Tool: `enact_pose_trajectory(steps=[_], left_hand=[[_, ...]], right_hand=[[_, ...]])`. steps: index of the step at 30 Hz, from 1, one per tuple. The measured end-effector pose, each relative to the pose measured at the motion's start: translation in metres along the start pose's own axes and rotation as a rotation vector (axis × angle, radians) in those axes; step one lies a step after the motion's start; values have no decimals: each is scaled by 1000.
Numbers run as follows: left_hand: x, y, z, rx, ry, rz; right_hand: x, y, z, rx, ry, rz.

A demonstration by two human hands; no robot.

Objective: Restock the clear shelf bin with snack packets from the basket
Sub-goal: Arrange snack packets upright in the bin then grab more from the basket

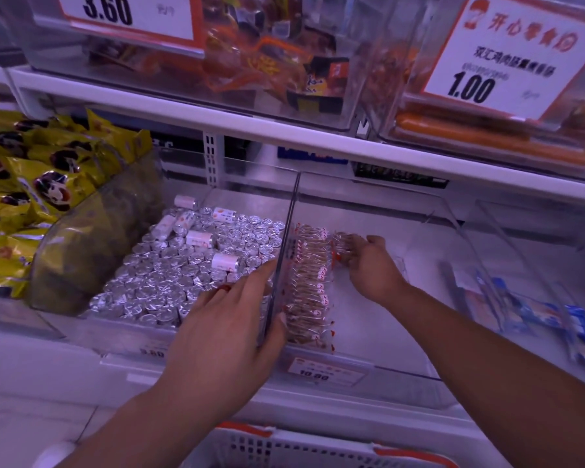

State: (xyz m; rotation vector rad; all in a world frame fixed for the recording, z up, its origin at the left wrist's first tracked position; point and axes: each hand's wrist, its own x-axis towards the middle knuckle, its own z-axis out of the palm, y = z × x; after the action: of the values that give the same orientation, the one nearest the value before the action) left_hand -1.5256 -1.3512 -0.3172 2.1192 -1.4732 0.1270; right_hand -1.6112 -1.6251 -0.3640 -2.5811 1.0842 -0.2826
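Note:
A clear shelf bin sits on the lower shelf, with a row of small brown snack packets standing along its left wall. My right hand reaches into the bin and pinches a packet at the far end of the row. My left hand rests over the dark divider at the bin's left wall, its thumb touching the near end of the row. A white basket with orange trim shows at the bottom edge; its contents are hidden.
A bin of silver foil-wrapped rolls lies to the left, with yellow packets beyond it. Blue packets fill the bin to the right. The upper shelf overhangs with more bins and price signs.

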Motion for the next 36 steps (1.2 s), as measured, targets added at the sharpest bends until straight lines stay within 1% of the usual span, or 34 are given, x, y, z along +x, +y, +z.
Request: enact_pose_trajectory(steps=[2, 4, 6, 8, 13, 16, 18, 23, 31, 32, 33, 34, 36], left_hand=[[0, 0, 0, -10, 9, 4], [0, 0, 0, -12, 11, 5], [0, 0, 0, -12, 10, 4], [0, 0, 1, -14, 4, 5], [-1, 0, 0, -8, 4, -1], [0, 1, -1, -8, 6, 0], [0, 0, -1, -3, 16, 11], [-2, -2, 1, -10, 52, 29], [-4, -6, 5, -3, 57, 30], [-4, -7, 5, -18, 60, 28], [-7, -7, 5, -42, 59, 25], [-10, -6, 4, -60, 80, 32], [-13, -3, 1, -48, 205, 118]], right_hand=[[0, 1, -7, 67, 112, -43], [-1, 1, -10, 59, 139, -8], [-2, 3, -8, -13, 85, 35], [-2, 6, -6, -146, 39, 46], [-4, 7, -6, -449, 37, 27], [-5, 8, -6, -532, -17, 13], [-5, 9, -7, -530, -29, 19], [-4, 11, -14, -486, 9, 0], [-15, -5, -43, -421, -19, 2], [-21, -12, -50, -369, -1, 4], [-32, -18, -55, -272, 55, -5], [-45, -23, -61, -144, 172, -40], [-89, -33, -75, 147, 481, -200]])
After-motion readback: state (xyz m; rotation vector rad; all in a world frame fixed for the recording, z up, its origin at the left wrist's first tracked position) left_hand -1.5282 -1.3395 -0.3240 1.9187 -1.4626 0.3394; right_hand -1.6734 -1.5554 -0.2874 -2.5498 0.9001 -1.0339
